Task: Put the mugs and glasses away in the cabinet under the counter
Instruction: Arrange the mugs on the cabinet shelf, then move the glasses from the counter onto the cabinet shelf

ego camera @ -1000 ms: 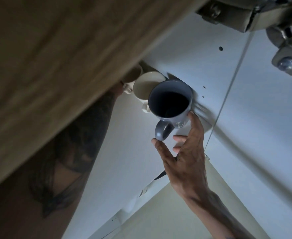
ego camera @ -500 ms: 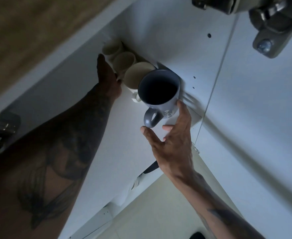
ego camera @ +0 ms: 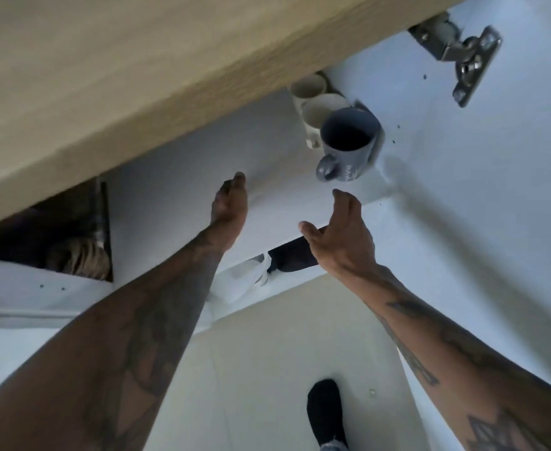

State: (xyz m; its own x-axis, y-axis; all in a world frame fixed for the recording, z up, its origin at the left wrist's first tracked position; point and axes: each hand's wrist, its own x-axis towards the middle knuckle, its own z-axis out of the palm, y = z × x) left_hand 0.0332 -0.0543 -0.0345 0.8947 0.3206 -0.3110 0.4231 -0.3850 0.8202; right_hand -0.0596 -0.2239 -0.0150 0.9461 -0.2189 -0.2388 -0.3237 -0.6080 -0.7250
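Observation:
A grey mug (ego camera: pixel 349 146) stands on the white cabinet shelf (ego camera: pixel 186 187), handle toward me, at the front of a row. Behind it stand two cream mugs, one (ego camera: pixel 321 110) directly behind and another (ego camera: pixel 308 86) further back, partly hidden by the counter edge. My right hand (ego camera: pixel 339 236) hovers open just in front of the grey mug, apart from it. My left hand (ego camera: pixel 230 198) is open over the bare shelf, left of the mugs, holding nothing.
The wooden counter edge (ego camera: pixel 137 76) overhangs the cabinet at the top. A metal door hinge (ego camera: pixel 462 56) sits on the open white door at upper right. A white plastic bag (ego camera: pixel 244 281) hangs below the shelf. My dark-socked foot (ego camera: pixel 324 415) stands on the pale floor.
My right hand has let go of the grey mug and drawn back from it. My left hand has pulled away from the cream mugs toward me.

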